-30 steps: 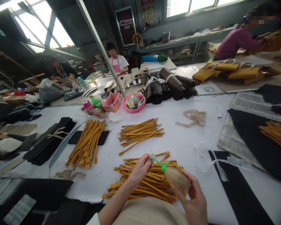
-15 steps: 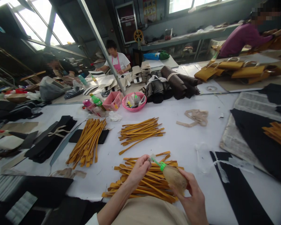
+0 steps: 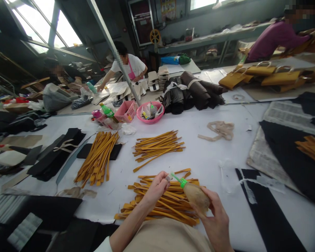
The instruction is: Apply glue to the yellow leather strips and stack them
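Note:
My right hand is wrapped round a brownish squeeze bottle with a green cap and a thin nozzle that points up and to the left. At the nozzle's tip, my left hand is closed in a pinch on a small whitish piece, too small to name for sure. Under both hands lies a spread of mustard-yellow straps. Just beyond it is a second, smaller bundle of straps, and a third pile of straps rests on black material to the left.
A pink basin and a pink box stand at the table's back. Dark rolled material and mustard bags are behind. A black strip lies at right. Co-workers sit beyond; a metal pole slants down.
The bottle's nozzle tip has drawn slightly away from the pinched piece, to the right. My hands are otherwise nearly where they were. Across the table, the co-worker in the pink apron has reached an arm out to the left.

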Tool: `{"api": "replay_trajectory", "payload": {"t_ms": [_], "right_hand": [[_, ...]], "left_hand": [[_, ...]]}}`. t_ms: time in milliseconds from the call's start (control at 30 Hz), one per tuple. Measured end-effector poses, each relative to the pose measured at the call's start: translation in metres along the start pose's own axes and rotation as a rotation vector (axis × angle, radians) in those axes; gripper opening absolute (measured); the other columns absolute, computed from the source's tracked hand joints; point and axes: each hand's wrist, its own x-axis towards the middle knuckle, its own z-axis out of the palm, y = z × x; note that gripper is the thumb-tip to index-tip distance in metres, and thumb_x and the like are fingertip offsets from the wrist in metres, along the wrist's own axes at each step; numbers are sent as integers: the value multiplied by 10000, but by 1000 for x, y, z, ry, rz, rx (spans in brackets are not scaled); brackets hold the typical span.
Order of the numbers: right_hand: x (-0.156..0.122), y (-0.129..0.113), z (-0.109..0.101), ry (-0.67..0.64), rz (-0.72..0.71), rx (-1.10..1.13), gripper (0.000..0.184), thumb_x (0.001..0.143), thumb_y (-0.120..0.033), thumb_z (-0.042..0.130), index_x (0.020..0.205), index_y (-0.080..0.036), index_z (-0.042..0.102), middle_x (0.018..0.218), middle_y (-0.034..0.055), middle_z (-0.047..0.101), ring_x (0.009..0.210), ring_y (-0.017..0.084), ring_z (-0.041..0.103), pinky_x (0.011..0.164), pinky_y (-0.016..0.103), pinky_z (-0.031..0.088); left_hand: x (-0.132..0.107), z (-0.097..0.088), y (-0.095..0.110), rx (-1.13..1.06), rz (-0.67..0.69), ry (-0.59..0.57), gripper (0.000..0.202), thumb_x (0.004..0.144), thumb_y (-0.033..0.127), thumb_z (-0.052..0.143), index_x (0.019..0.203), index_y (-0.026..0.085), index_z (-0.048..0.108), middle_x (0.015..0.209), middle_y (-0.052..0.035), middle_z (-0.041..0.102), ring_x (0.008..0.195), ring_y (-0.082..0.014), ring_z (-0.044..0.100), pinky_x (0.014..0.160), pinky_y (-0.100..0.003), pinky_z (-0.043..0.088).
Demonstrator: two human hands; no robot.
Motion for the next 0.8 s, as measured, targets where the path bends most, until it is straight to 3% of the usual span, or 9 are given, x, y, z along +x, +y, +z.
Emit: {"api": "replay_trajectory", "payload": {"t_ms": [100, 267, 400, 567, 733, 800], "right_hand": [[-2, -1, 1, 47, 34, 21, 512, 805, -322, 771, 1275, -283, 570, 1200, 66, 619, 1090, 251, 605, 877, 350, 542], [-2, -2, 7, 6, 96, 25, 473, 793, -361, 778, 1222, -263, 604, 1180, 72, 638, 1048, 250, 628, 825, 327, 559], [-4, 4, 12, 112, 180, 58, 563, 773, -379, 791, 1273, -233, 577, 1252, 104, 611, 1074, 266, 625, 875, 368, 555], [-8, 6, 19, 46, 190, 107, 548, 747, -371, 807, 1237, -226, 607, 1230, 108, 634, 1091, 283, 625, 854, 368, 569], [-8, 7, 25, 189, 266, 155, 605, 730, -395, 815, 1262, -218, 587, 1248, 113, 624, 1053, 278, 643, 837, 369, 574], [-9, 7, 25, 186, 267, 188, 618, 710, -395, 828, 1254, -216, 595, 1253, 114, 626, 1076, 287, 634, 868, 385, 563]], "left_hand": [[2, 0, 0, -8, -8, 3, 11, 764, 205, 436, 762, 202, 425, 612, 68, 411, 525, -84, 278, 483, -210, 211], [3, 0, -2, -25, -7, -1, 28, 781, 216, 454, 776, 202, 430, 611, 75, 404, 520, -79, 264, 480, -201, 210], [4, 0, -5, -36, -8, -2, 16, 783, 213, 442, 791, 202, 434, 613, 73, 419, 514, -79, 271, 474, -201, 208], [5, 2, -5, -22, -6, 14, 40, 789, 232, 456, 783, 202, 431, 597, 77, 402, 512, -79, 274, 474, -197, 206], [8, 1, -6, -37, -12, 20, 35, 791, 226, 461, 791, 201, 438, 607, 71, 416, 507, -78, 263, 471, -200, 195], [8, 0, -7, -26, -10, 18, 28, 791, 221, 457, 789, 200, 438, 596, 73, 410, 507, -79, 265, 473, -201, 194]]}}
